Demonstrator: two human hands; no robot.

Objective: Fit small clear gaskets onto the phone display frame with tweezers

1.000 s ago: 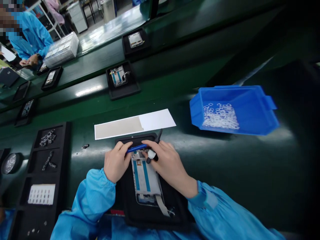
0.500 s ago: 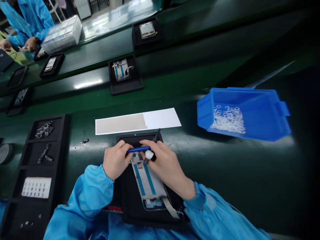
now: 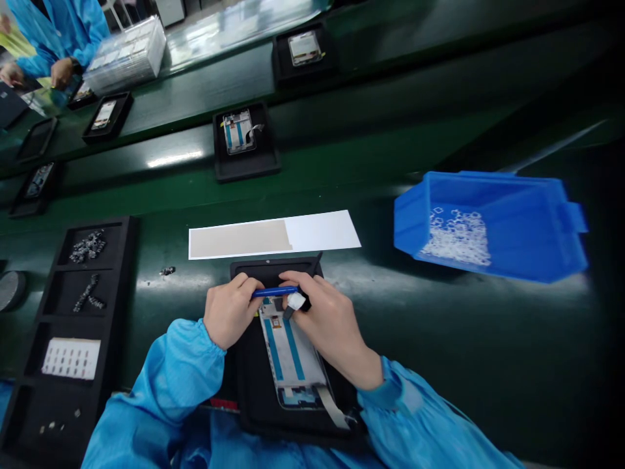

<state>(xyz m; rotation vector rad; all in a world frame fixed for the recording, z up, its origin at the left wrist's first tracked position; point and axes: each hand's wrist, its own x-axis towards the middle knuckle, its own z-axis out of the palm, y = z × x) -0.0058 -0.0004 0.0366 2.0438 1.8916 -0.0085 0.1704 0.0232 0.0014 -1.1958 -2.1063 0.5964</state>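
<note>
My left hand (image 3: 227, 311) is closed with its fingertips on the left end of a blue pen-like stick (image 3: 274, 292), held almost level. Across from it, my right hand (image 3: 333, 320) is closed around a slim dark tool (image 3: 316, 262) with a white piece (image 3: 295, 301) on it; its fingers also reach the stick's right end. Both hands are over the top of an opened phone-like device (image 3: 295, 358), which has two blue strips and a pale ribbon cable (image 3: 334, 409). The device lies in a black tray (image 3: 254, 397). The fingers partly hide its upper end.
A blue bin (image 3: 532, 228) with many small white frames stands right. Left is a black compartment tray (image 3: 113, 312) with small dark parts and a white sheet. A pale strip card (image 3: 239, 240) lies ahead. Beyond are more trays (image 3: 248, 170) and a co-worker in blue (image 3: 58, 32).
The view has shifted slightly. Both hands keep their grip on the blue stick and dark tool, with hardly any movement over the device.
</note>
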